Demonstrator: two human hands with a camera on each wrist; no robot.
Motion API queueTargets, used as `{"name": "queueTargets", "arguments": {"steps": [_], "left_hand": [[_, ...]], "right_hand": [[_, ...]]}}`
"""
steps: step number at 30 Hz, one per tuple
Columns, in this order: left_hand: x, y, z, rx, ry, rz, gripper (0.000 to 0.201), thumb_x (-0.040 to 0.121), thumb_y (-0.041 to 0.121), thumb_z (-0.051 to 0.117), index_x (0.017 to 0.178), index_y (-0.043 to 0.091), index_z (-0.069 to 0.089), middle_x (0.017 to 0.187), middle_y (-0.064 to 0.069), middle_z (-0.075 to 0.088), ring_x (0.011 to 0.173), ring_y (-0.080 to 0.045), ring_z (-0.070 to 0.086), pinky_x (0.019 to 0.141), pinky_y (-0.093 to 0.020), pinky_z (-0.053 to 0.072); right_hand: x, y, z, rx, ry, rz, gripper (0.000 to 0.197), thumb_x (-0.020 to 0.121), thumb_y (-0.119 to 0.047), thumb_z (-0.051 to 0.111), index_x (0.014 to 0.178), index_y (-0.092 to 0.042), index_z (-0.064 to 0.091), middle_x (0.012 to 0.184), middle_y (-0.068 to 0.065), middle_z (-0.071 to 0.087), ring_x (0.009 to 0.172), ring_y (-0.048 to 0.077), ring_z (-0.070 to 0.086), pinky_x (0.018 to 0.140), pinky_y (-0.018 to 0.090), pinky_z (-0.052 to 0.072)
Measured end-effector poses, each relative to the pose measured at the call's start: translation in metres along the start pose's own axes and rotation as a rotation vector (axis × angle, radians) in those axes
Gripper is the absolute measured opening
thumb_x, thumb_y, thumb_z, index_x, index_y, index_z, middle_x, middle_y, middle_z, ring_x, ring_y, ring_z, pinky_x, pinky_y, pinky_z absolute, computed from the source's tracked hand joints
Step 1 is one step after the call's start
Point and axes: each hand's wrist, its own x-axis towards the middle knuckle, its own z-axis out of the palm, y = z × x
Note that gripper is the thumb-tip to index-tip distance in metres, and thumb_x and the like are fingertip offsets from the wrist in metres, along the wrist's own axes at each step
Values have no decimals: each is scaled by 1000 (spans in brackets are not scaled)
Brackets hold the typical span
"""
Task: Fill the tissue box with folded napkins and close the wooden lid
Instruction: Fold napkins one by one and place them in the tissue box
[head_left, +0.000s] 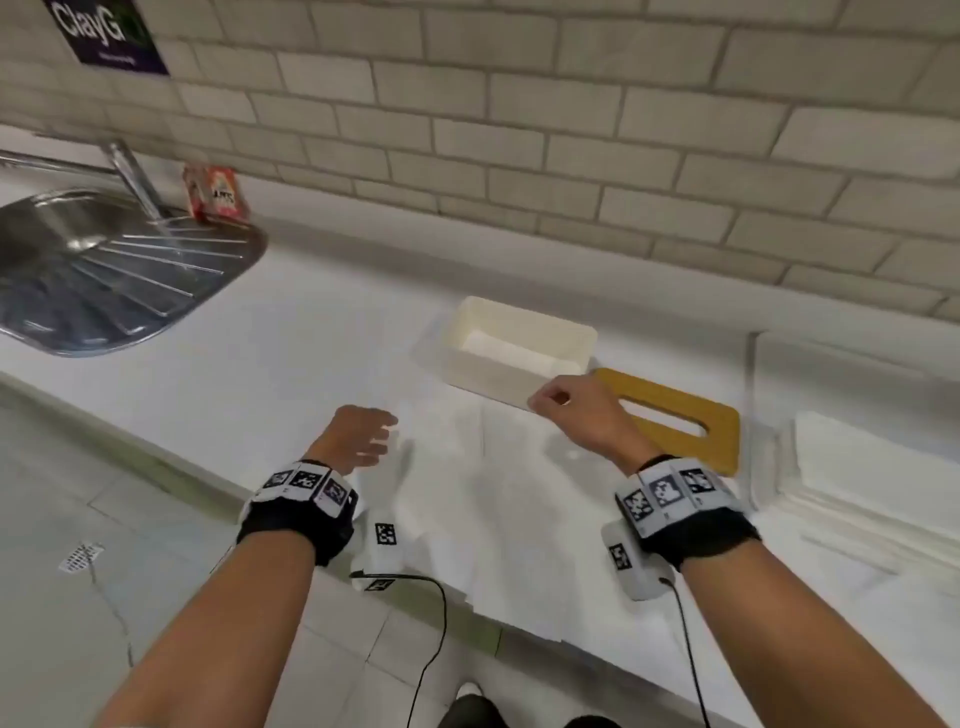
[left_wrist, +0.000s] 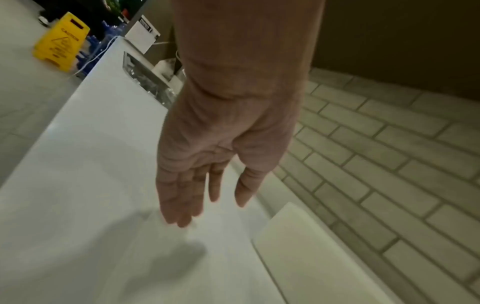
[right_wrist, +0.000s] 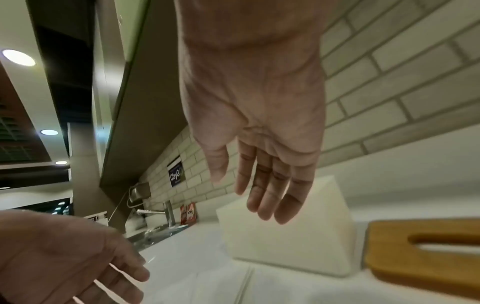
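Note:
A cream tissue box (head_left: 498, 376) stands open on the white counter, with a folded napkin (head_left: 511, 352) lying inside. To its right lies the wooden lid (head_left: 680, 410) with a long slot. A large white napkin (head_left: 467, 493) is spread flat in front of the box. My left hand (head_left: 363, 439) hovers over the napkin's left edge, fingers relaxed and empty (left_wrist: 200, 193). My right hand (head_left: 576, 410) hangs above the box's near right corner, fingers straight and empty (right_wrist: 270, 197). The box (right_wrist: 285, 232) and lid (right_wrist: 426, 255) show below it.
A steel sink (head_left: 109, 270) with a tap sits at the left, a red packet (head_left: 215, 192) behind it. A stack of white napkins (head_left: 872, 467) lies at the right. The tiled wall (head_left: 571, 130) runs behind the counter, whose front edge (head_left: 208, 483) is near my wrists.

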Motion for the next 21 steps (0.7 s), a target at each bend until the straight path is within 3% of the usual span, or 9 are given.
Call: {"name": "queueTargets", "arguments": {"steps": [1,3,5,6,8,10,13,18,21], "left_hand": [[5,-4,3,21,24,-39,9,92,8,56,89,2,63,86,-14,53,64,-26,52,62,-31,40],[14,-11,6,102,128,-147,28,85,7,64,109,-6,62,94,-21,59,75,-34,63,64,-36,47],[21,-14,11,164,186,-162,44,79,11,70,118,-7,60,119,-26,63,99,-42,66,84,-46,54],[24,-13,14,208,209,-168,47,78,14,73,118,-6,61,125,-27,61,101,-42,65,94,-49,52],[25,-11,19,333,236,-173,54,79,25,75,121,-6,60,129,-23,60,107,-39,63,101,-44,48],[26,-16,25,547,288,-182,57,85,36,69,125,-3,55,130,-18,57,121,-33,55,101,-38,44],[31,-27,37,679,346,-167,59,84,39,67,127,3,47,133,-18,45,122,-34,48,102,-43,43],[39,-30,45,603,435,-143,40,87,17,61,120,-1,50,129,-21,48,116,-38,52,96,-38,44],[45,-29,44,443,428,-139,52,86,10,66,128,-4,39,133,-22,45,120,-37,49,97,-38,43]], "right_hand": [[7,1,11,8,-35,18,20,90,-28,64,94,-9,71,95,3,69,89,19,63,73,27,46],[18,-1,30,26,-87,69,17,89,-27,66,92,-10,69,94,4,65,85,19,59,72,28,45],[28,0,53,44,-126,130,18,88,-28,66,95,-11,68,100,7,65,86,21,57,74,31,47],[31,0,61,49,-129,164,22,88,-28,66,98,-9,69,105,10,67,90,23,58,76,33,48],[37,3,73,33,-134,204,28,88,-27,65,104,-4,69,114,12,67,101,28,62,84,36,51],[40,5,79,-4,-137,237,31,89,-24,61,103,2,69,113,16,68,107,32,62,93,41,51],[48,9,80,-36,-112,279,34,89,-22,59,107,6,67,112,18,68,108,33,61,95,42,50],[61,17,88,-131,-156,347,41,88,-27,58,119,0,58,125,13,59,118,32,55,90,31,45],[67,20,97,-208,-182,335,37,86,-27,60,110,1,61,120,15,63,111,32,59,79,28,42]]}}
